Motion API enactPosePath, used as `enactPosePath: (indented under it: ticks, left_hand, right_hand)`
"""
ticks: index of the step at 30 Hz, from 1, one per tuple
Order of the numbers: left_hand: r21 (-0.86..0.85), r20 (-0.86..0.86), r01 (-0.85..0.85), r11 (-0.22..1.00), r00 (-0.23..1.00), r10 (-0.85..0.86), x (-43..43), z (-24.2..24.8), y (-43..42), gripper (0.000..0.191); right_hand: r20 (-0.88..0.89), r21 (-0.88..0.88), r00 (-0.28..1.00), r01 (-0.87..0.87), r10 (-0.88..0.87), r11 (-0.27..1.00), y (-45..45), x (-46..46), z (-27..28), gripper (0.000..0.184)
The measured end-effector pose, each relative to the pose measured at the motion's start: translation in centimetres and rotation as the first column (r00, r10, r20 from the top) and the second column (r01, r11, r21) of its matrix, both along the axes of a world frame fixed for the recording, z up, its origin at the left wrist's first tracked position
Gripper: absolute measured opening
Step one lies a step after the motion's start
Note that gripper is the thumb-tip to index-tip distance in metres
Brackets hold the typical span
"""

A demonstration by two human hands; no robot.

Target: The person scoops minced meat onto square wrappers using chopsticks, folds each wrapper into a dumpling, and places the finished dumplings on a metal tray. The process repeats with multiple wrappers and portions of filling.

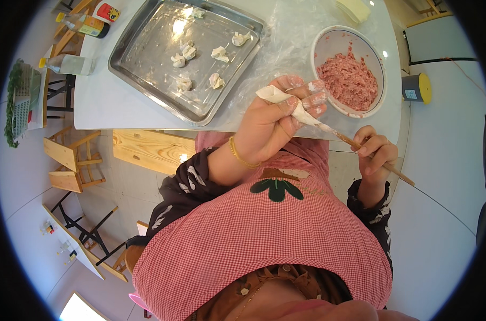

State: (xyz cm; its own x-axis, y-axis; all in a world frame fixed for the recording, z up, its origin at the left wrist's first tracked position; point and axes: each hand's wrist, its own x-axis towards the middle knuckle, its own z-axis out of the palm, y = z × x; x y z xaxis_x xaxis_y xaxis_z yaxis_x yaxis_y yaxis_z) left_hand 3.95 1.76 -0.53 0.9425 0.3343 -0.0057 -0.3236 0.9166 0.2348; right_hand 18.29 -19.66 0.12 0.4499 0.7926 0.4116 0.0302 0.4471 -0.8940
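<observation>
My left hand (283, 106), floury at the fingertips, holds a folded dough wrapper (281, 96) above the table's near edge. In my right hand (373, 152) is a thin wooden stick (399, 173), its far end touching the lower part of the wrapper. Beyond my hands stands a white bowl (315, 44) with pink minced meat (349, 82) in it. To the left lies a metal tray (146, 94) with several small wrapped dumplings (216, 81) spread over it. Whether filling is inside the held wrapper cannot be seen.
Crumpled clear plastic film (285, 44) lies between tray and bowl. A stack of wrappers (353, 10) is at the far edge. Two bottles, one dark (84, 25) and one clear (68, 64), stand at the left beside a red and white cup (107, 13). A wooden bench (154, 148) is below the table.
</observation>
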Motion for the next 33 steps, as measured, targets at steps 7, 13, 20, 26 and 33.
enactPosePath:
  ticks: [7, 13, 20, 26, 33]
  left_hand:
    - [0.054, 0.048, 0.013, 0.998, 0.999, -0.015, -0.1, -0.1, 0.1, 0.02]
    - [0.13, -0.068, -0.042, 0.991, 0.996, 0.051, -0.5, 0.2, 0.4, 0.015]
    - [0.08, -0.07, -0.058, 0.995, 0.995, 0.064, -0.4, 0.2, 0.5, 0.017]
    - [-0.108, -0.045, 0.054, 0.993, 0.997, -0.059, -0.5, 0.4, -0.1, 0.021]
    - [0.016, 0.022, -0.019, 1.0, 1.0, 0.019, -0.3, 0.8, 0.0, 0.023]
  right_hand:
    - [0.041, 0.028, 0.999, 0.021, -0.022, 0.999, 1.0, -0.4, 0.6, 0.038]
    - [0.179, 0.001, 0.981, 0.073, -0.072, 0.997, 0.7, 0.2, 1.9, 0.043]
    - [0.099, 0.021, 0.994, 0.035, -0.037, 0.999, 0.3, 0.9, 2.1, 0.042]
    - [-0.135, 0.124, 0.991, 0.008, 0.009, 0.992, 1.8, 0.3, 0.7, 0.042]
    - [0.071, 0.068, 0.996, 0.057, -0.061, 0.996, 3.2, -0.3, 1.7, 0.038]
